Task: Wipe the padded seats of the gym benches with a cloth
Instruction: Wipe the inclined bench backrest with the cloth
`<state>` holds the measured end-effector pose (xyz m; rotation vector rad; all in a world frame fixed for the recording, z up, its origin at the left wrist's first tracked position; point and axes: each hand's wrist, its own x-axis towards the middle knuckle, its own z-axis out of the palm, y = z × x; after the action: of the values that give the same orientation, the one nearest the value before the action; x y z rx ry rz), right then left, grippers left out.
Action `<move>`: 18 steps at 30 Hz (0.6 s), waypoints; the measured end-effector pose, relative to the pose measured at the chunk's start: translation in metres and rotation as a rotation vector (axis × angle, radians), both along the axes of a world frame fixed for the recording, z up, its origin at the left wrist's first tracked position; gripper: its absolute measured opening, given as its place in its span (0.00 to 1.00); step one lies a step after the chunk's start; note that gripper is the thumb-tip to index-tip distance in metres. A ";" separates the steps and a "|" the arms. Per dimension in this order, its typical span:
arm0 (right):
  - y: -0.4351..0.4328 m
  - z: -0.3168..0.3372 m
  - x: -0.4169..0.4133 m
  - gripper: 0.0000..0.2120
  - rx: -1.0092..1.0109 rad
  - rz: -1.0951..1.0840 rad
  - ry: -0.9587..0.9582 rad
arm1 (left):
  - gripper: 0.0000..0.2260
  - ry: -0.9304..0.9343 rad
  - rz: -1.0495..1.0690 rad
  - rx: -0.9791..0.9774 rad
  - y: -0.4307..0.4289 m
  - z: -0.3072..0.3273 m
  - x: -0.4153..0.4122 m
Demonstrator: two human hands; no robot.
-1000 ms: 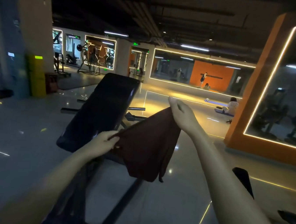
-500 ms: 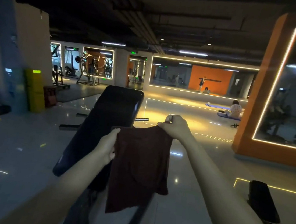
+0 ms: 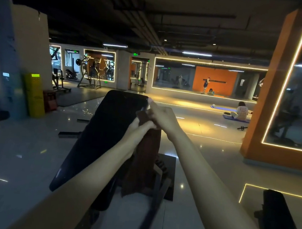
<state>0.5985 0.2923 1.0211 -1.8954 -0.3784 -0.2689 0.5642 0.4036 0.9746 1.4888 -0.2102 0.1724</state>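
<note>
- Left hand [image 3: 139, 130], fingers curled, grips the top of the dark red cloth [image 3: 143, 166], just right of the inclined bench pad [image 3: 103, 131].
- Right hand [image 3: 162, 118] grasps the same top edge, touching the left hand.
- Cloth hangs doubled beside the pad's right edge.

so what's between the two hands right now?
Only the cloth. Its bunched top is gripped between the left hand and the right hand, which are close together, and the rest hangs down. The head view shows it.
</note>
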 end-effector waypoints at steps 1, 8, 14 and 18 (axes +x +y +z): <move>-0.002 0.006 0.000 0.31 -0.055 0.022 0.024 | 0.16 -0.020 0.027 0.022 0.002 0.000 0.005; -0.038 -0.009 0.026 0.26 0.042 0.070 -0.053 | 0.09 0.020 0.089 -0.155 0.016 0.012 0.036; -0.047 -0.080 0.038 0.26 0.125 0.462 0.417 | 0.10 0.047 0.041 -0.213 0.023 0.036 0.054; -0.048 -0.072 0.033 0.19 0.304 0.534 0.394 | 0.14 0.070 0.048 -0.134 0.037 0.046 0.060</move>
<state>0.6314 0.2441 0.9491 -1.4418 -0.5229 0.3801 0.6243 0.4407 1.0211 1.3651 -0.1045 0.1699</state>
